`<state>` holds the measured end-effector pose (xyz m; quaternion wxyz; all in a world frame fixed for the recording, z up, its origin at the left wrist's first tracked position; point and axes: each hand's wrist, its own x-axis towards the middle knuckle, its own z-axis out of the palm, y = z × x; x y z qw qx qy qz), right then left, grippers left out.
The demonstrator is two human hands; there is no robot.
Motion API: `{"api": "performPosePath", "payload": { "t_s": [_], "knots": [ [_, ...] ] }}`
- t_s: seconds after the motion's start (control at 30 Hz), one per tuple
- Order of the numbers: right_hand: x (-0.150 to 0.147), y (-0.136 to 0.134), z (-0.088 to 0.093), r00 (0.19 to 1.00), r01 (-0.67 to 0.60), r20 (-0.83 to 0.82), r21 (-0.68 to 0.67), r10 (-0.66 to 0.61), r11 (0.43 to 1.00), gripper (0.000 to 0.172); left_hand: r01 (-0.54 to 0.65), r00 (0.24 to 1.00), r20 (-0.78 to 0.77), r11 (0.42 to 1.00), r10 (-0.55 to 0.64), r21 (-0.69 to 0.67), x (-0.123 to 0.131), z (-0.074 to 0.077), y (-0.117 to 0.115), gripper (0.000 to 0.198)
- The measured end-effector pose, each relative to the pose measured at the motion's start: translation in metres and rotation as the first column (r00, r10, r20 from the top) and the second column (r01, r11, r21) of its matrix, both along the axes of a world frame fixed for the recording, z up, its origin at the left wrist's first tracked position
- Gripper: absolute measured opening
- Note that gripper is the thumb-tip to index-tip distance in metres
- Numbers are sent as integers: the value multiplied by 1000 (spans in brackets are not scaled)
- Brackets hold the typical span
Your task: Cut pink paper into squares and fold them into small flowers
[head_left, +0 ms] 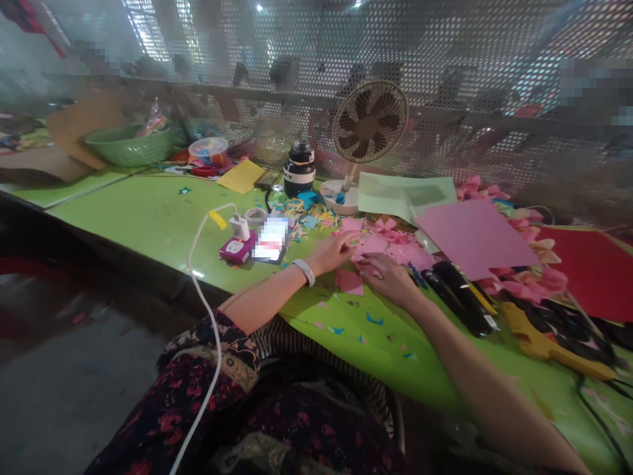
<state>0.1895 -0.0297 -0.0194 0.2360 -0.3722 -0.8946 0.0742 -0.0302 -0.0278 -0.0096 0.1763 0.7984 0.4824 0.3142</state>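
My left hand (337, 252), with a pale band on its wrist, is at the pile of pink paper pieces (403, 254) on the green table. Its fingers are bent together on a pink piece. Close by on the right, my right hand (390, 277) is curled over the same pink paper, with its thumb side toward the left hand. Their fingertips partly hide what lies between them. Just below them is a small pink paper square (350, 282). Pink paper flowers (388, 231) lie behind the right hand.
Left of my hands lie a lit phone (271, 239), a purple box (237, 249) and a white charger with its cable. Behind stand a black bottle (299, 170) and a fan (370, 122). At right are pink sheets (477, 237), a black stapler (465, 300) and a yellow glue gun (539, 333).
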Motion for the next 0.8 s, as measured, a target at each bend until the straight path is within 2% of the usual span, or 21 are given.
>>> {"api": "performPosePath", "payload": {
  "t_s": [0.2, 0.3, 0.4, 0.57, 0.7, 0.8],
  "knots": [
    [-2, -2, 2, 999, 32, -15, -16, -32, 999, 35, -44, 999, 18, 998, 43, 34, -1, -2, 1, 46],
    [-3, -2, 2, 1000, 24, -3, -30, -24, 999, 34, -115, 993, 30, 992, 113, 56, -1, -3, 3, 53],
    [-3, -2, 3, 1000, 7, 12, -41, -6, 999, 33, -157, 988, 11, 987, 157, 32, -2, -1, 3, 52],
    [-3, -4, 6, 999, 18, 41, -75, -15, 997, 36, -162, 987, 2, 987, 162, 0, -2, 3, 0, 58],
    [-4, -5, 6, 999, 23, 33, -77, -21, 997, 35, -172, 985, 13, 985, 172, -8, -1, 1, 2, 61],
    [-2, -3, 4, 1000, 22, 4, -59, -22, 998, 35, -160, 983, 82, 987, 161, -25, -2, -2, 6, 67]
  ]
}}
